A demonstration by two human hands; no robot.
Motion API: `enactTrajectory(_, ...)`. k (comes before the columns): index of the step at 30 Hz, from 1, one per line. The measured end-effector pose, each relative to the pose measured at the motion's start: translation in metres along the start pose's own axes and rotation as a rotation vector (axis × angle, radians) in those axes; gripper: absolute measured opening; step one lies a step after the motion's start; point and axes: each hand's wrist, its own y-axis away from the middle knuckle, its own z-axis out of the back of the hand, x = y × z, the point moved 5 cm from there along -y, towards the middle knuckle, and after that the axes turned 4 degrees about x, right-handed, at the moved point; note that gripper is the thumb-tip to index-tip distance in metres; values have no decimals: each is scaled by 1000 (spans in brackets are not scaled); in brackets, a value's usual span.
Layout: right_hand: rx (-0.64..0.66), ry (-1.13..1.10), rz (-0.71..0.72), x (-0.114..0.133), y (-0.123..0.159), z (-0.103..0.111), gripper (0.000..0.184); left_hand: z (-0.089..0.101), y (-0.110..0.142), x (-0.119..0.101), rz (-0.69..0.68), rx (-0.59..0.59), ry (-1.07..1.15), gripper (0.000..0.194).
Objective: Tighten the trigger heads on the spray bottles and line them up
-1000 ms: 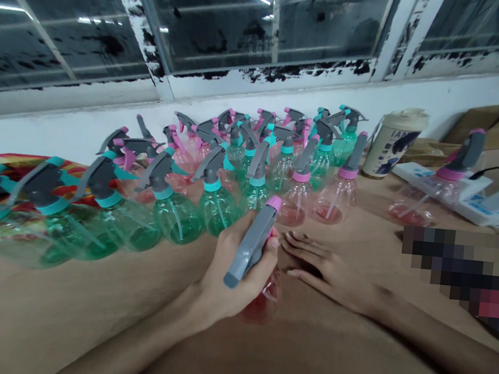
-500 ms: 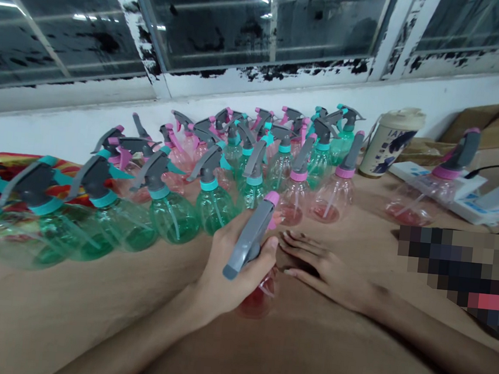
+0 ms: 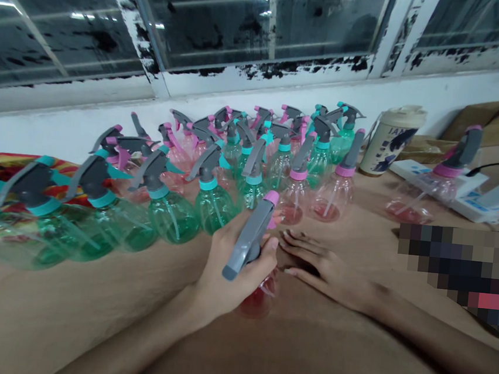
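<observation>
My left hand (image 3: 229,261) is wrapped round the neck of a pink spray bottle (image 3: 258,302), which stands on the brown table (image 3: 131,311). Its grey trigger head with a pink nozzle shows above my fingers; my palm hides much of the bottle. Just right of it, my right hand (image 3: 326,262) lies flat on the table with fingers stretched out, holding nothing. Beyond my left hand stand a green spray bottle (image 3: 173,218) with a turquoise collar and a pink spray bottle (image 3: 331,203), each with a little liquid-coloured tint at the base.
Several more green and pink spray bottles crowd toward the white wall (image 3: 53,121). At the right are a cream tumbler (image 3: 390,144), a white power strip (image 3: 473,202) with a black cable, a lone pink bottle (image 3: 416,200) and a cardboard box (image 3: 489,122). A blurred-out patch covers the right edge.
The view has shifted slightly, so the bottles appear a little further left. My left hand keeps its grip on the pink spray bottle, and my right hand stays flat.
</observation>
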Motion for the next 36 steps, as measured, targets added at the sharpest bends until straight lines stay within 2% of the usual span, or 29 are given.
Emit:
enactTrajectory(3, 15, 7, 6, -1, 1, -2, 51, 0, -1, -2, -18, -1, 16, 3)
enactTrajectory(6, 8, -4, 10, -2, 1, -3, 51, 2, -2, -4, -13, 6, 19, 9)
enactTrajectory(12, 22, 23, -17, 1, 0, -1, 51, 3, -4, -8, 6, 85, 108, 8)
enactTrajectory(19, 17, 13, -16, -2, 1, -3, 51, 3, -1, -12, 69, 70, 110, 13)
enactTrajectory(29, 36, 21, -7, -2, 1, -4, 52, 2, -2, -2, -3, 46, 73, 8)
enactTrajectory(36, 25, -4, -21, 0, 0, -2, 53, 0, 0, -3, -63, 32, 69, 5)
